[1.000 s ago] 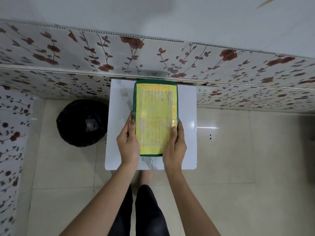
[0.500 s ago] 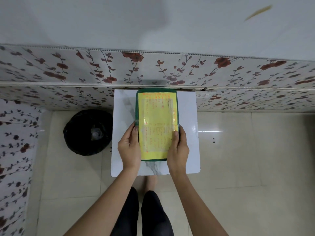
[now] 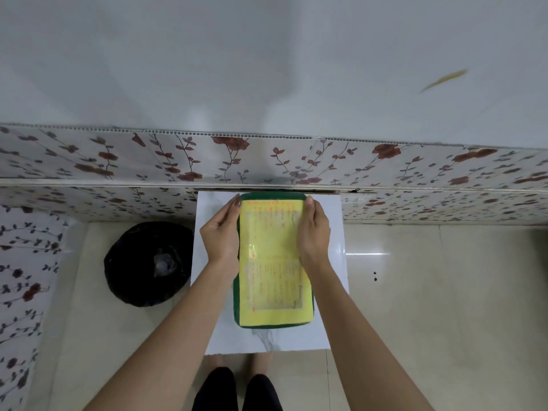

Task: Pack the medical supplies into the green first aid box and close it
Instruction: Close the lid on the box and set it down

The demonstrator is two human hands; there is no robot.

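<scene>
On the white table (image 3: 326, 221), both hands flank and grip the closed green box (image 3: 272, 262).

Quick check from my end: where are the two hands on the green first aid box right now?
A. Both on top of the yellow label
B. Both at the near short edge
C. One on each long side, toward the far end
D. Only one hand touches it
C: the left hand and the right hand flank the green first aid box on its long sides, fingertips reaching its far corners.
</scene>
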